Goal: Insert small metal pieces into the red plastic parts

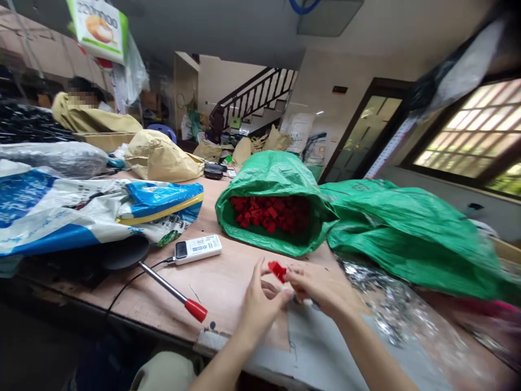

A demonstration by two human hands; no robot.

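A small red plastic part (277,271) is pinched in the fingertips of my right hand (315,288), above the table in front of me. My left hand (262,298) is close on its left side, fingers curved and apart, with the thumb reaching toward the right hand's fingers. A small whitish bit shows between the two hands, too blurred to name. Just behind them a green woven sack (268,176) lies on its side, its mouth toward me. Many red plastic parts (268,213) fill its inside.
Left of my hands lie a white handheld device (199,248) with a cable and a red-tipped metal handle (175,293). A blue-and-white sack (97,206) covers the left side. Another green sack (411,233) and clear plastic bags (391,309) lie right. A person sits far left.
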